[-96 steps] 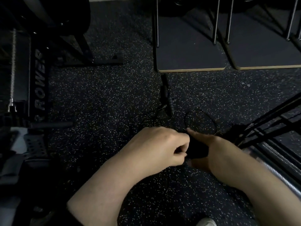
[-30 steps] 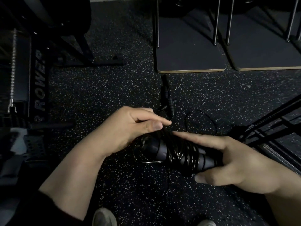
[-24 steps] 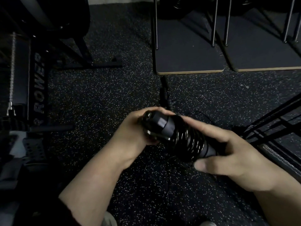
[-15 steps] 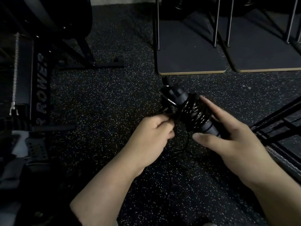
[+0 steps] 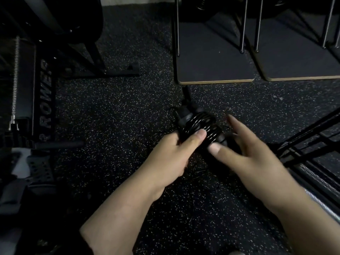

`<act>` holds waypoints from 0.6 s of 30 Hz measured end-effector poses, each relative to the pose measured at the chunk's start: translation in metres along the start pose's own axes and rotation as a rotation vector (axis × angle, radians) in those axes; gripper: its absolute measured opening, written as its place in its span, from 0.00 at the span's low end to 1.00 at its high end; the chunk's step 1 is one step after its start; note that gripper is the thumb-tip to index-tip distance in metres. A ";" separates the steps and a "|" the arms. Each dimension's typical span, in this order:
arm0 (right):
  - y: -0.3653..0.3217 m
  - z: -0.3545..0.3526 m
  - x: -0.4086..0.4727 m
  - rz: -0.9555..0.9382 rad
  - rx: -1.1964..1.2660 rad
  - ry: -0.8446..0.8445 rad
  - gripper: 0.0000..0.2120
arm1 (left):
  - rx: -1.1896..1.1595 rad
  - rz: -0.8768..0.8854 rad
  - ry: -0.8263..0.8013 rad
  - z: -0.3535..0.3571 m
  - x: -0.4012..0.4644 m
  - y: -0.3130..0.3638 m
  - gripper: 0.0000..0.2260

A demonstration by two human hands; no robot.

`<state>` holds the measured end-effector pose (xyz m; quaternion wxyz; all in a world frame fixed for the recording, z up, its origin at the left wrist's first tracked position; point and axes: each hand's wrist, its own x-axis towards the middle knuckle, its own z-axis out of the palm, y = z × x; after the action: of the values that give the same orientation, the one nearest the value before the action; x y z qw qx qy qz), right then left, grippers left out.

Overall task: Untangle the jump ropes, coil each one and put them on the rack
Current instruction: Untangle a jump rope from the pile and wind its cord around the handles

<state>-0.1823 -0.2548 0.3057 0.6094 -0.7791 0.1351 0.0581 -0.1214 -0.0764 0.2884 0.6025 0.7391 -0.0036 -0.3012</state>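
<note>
Jump rope (image 5: 197,126), black, wound in glossy coils round its own handles into one tight bundle; held up over the speckled rubber floor (image 5: 114,115), near the middle of the floor patch in view, just short of the near edge of the left platform (image 5: 215,70); gripped by the left hand (image 5: 173,155), thumb laid over the near side of the coils, remaining fingers curled underneath and mostly hidden; bundle thus sitting between thumb and curled fingers, its far end jutting up and away beyond them. Right hand (image 5: 250,159) just beside the bundle on its right; fingers straight and spread wide, somewhat motion-blurred; thumb tip near the lower right end of the coils, contact impossible to tell; forefinger pointing away past the bundle, clear of it. Thin loose strands of rope (image 5: 202,172) faintly visible on the floor beneath both hands, too dark to trace. Second black handle (image 5: 186,93) lying on the floor beyond the bundle, pointing toward the platform's near edge. Rowing machine (image 5: 46,107) along the left edge of the floor; dark metal frame bars (image 5: 303,137) slanting in at the right edge; second platform (image 5: 301,67) at the far right corner.
</note>
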 end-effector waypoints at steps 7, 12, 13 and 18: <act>-0.001 -0.005 -0.003 0.246 0.519 -0.255 0.20 | -0.027 0.042 -0.185 0.001 -0.002 0.001 0.20; -0.005 -0.002 -0.002 0.099 0.199 -0.003 0.17 | 0.234 0.044 -0.145 -0.001 0.002 0.001 0.30; -0.003 -0.001 -0.001 0.086 0.121 0.049 0.18 | 0.298 0.039 -0.155 -0.001 0.002 0.001 0.29; 0.003 -0.005 0.003 0.125 -0.296 0.152 0.29 | 0.747 0.132 -0.126 -0.002 0.000 0.000 0.13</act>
<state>-0.1807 -0.2608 0.3036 0.4711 -0.8527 0.2188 0.0559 -0.1202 -0.0749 0.2882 0.3084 0.8860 -0.1975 -0.2845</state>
